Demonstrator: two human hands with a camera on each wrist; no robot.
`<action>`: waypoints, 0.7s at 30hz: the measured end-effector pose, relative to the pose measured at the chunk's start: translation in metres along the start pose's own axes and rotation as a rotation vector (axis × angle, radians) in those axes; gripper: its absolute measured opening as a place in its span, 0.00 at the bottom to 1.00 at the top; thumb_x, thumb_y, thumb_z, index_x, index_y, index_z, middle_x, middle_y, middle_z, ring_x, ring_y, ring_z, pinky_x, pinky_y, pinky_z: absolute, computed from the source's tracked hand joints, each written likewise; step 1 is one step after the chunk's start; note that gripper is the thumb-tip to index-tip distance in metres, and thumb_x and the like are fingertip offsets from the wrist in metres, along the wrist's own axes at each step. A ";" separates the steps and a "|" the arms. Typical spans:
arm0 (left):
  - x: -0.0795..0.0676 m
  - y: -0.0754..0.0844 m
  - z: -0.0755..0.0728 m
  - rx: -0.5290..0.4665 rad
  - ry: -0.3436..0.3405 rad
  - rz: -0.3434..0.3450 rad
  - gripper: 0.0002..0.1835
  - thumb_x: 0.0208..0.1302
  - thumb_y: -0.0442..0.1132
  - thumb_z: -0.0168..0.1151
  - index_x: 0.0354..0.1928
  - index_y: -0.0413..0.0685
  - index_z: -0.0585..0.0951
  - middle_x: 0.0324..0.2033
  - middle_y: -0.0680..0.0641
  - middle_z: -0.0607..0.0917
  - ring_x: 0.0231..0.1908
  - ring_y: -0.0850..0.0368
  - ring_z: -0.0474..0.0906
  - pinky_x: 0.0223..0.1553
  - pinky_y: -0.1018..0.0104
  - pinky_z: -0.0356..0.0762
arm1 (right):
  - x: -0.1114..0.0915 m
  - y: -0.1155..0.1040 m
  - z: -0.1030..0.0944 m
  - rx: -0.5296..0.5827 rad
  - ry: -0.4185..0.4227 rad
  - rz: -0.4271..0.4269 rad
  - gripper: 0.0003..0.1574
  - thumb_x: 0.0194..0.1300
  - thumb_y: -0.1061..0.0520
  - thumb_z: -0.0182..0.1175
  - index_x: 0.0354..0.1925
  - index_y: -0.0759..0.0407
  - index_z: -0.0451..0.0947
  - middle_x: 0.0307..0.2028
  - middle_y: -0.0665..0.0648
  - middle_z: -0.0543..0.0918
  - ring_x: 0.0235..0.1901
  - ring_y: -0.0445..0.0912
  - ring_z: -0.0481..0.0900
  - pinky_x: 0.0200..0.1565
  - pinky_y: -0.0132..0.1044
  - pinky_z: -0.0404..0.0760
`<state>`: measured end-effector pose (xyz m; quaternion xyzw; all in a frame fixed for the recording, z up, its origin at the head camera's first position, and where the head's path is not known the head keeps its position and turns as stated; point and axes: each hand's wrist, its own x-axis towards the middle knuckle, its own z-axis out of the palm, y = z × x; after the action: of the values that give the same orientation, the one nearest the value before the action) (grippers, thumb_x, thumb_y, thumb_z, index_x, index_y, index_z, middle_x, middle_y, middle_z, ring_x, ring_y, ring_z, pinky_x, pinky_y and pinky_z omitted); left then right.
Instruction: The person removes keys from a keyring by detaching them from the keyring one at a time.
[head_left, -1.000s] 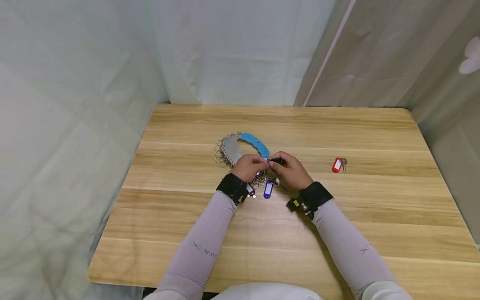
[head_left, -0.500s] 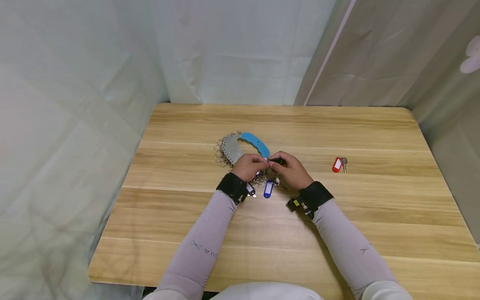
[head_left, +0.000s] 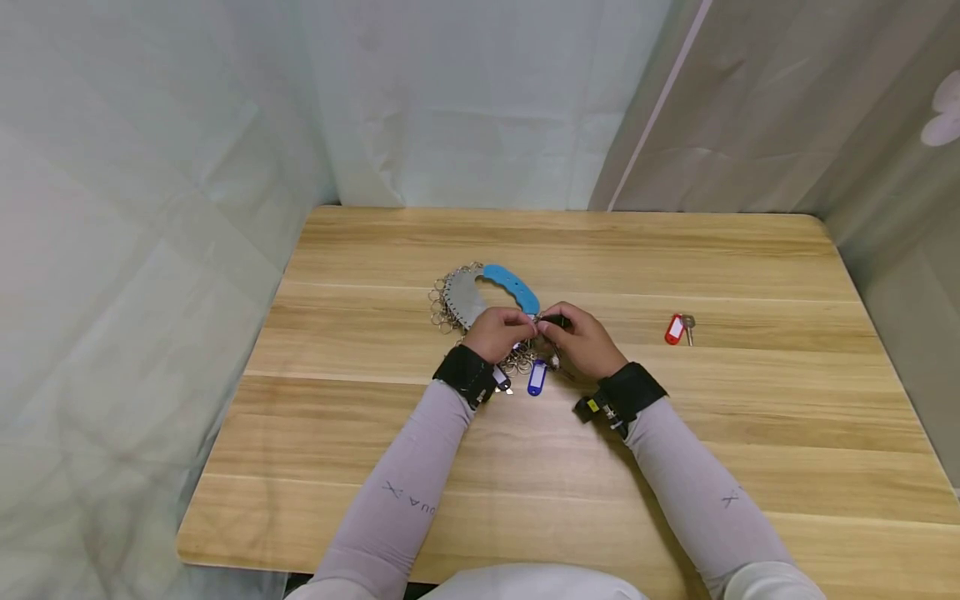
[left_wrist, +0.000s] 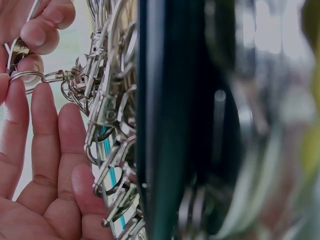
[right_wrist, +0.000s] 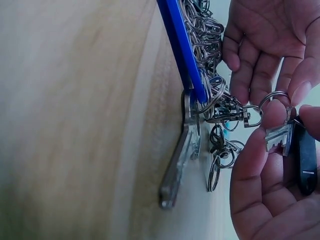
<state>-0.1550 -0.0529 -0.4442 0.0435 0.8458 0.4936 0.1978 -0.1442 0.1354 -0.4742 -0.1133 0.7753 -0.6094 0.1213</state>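
A large key ring holder lies on the table, with a blue handle [head_left: 512, 287] and a curved metal plate [head_left: 462, 298] edged with several small rings. My left hand [head_left: 497, 335] pinches a split ring [right_wrist: 274, 95] that hangs from one of its swivel clasps [right_wrist: 245, 115]. Close against it, my right hand [head_left: 588, 343] pinches a key [right_wrist: 280, 137] with a black key tag [right_wrist: 306, 160], the key's head right at the split ring. Below the hands hangs a blue key tag [head_left: 537, 378], and beside it another key [right_wrist: 172, 175] shows in the right wrist view.
To the right on the wooden table [head_left: 750, 433] lies a red key tag [head_left: 674, 330] with a key [head_left: 688, 328]. A dark key tag [head_left: 502, 380] shows beside the left wrist. Pale curtains [head_left: 480, 108] stand behind the table and along both sides.
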 end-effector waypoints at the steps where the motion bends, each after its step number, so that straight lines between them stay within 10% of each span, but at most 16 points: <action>1: 0.000 0.000 0.000 0.000 0.001 0.003 0.09 0.68 0.41 0.64 0.41 0.44 0.88 0.45 0.46 0.89 0.46 0.55 0.80 0.48 0.67 0.73 | 0.000 0.000 0.000 0.005 -0.002 -0.001 0.11 0.75 0.58 0.57 0.49 0.65 0.77 0.39 0.69 0.82 0.36 0.52 0.80 0.40 0.33 0.79; 21: 0.001 0.000 0.000 0.004 -0.007 0.016 0.09 0.68 0.41 0.64 0.41 0.45 0.88 0.47 0.46 0.89 0.48 0.53 0.81 0.51 0.64 0.75 | 0.000 0.000 0.000 0.024 0.004 0.011 0.11 0.76 0.59 0.56 0.49 0.66 0.76 0.39 0.70 0.82 0.35 0.51 0.80 0.40 0.33 0.79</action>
<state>-0.1556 -0.0530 -0.4443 0.0525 0.8457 0.4932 0.1969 -0.1445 0.1355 -0.4746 -0.1061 0.7688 -0.6183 0.1244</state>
